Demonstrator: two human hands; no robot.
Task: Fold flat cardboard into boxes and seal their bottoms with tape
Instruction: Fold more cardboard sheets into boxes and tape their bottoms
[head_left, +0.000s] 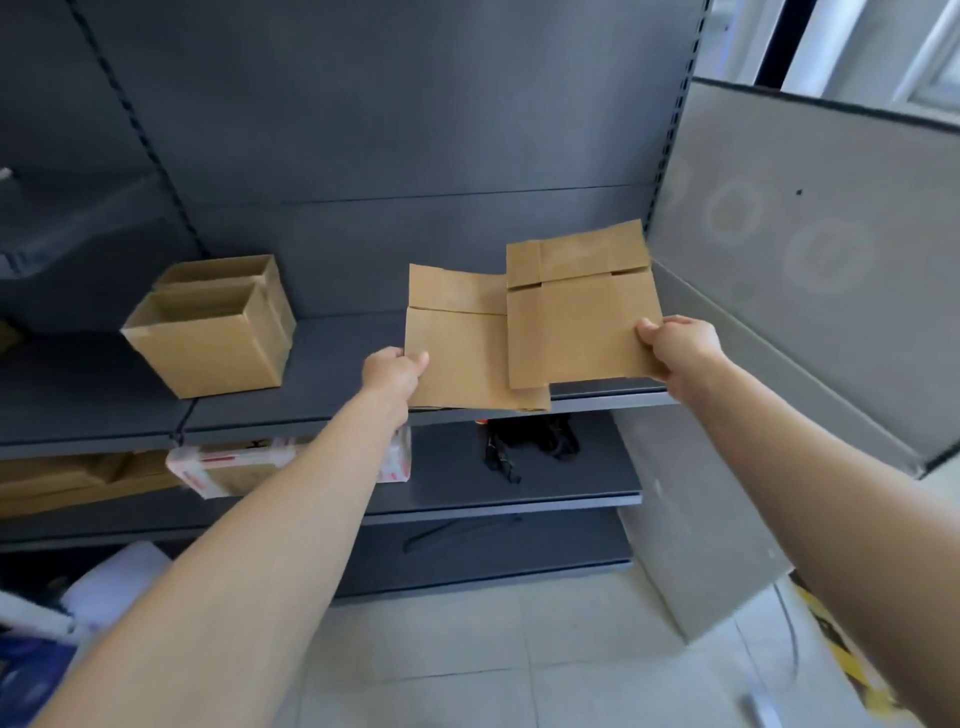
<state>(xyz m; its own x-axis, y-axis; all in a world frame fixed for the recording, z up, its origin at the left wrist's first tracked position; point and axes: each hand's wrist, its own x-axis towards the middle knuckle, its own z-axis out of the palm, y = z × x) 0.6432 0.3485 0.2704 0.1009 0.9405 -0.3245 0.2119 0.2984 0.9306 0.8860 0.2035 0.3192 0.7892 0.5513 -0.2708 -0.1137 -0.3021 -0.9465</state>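
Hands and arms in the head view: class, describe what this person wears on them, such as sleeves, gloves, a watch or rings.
Nothing worn is visible. The left arm and right arm are bare as far up as the frame reaches, with no sleeve edge in view. The left hand and right hand have no gloves, and no watch, band or ring shows on the parts in view.

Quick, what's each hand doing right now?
Left hand: pinching the left cardboard sheet.
Right hand: pinching the right cardboard sheet.

Fingers (thumbs aside) of left hand (392, 371) and right hand (680, 345) behind cardboard (576, 332)
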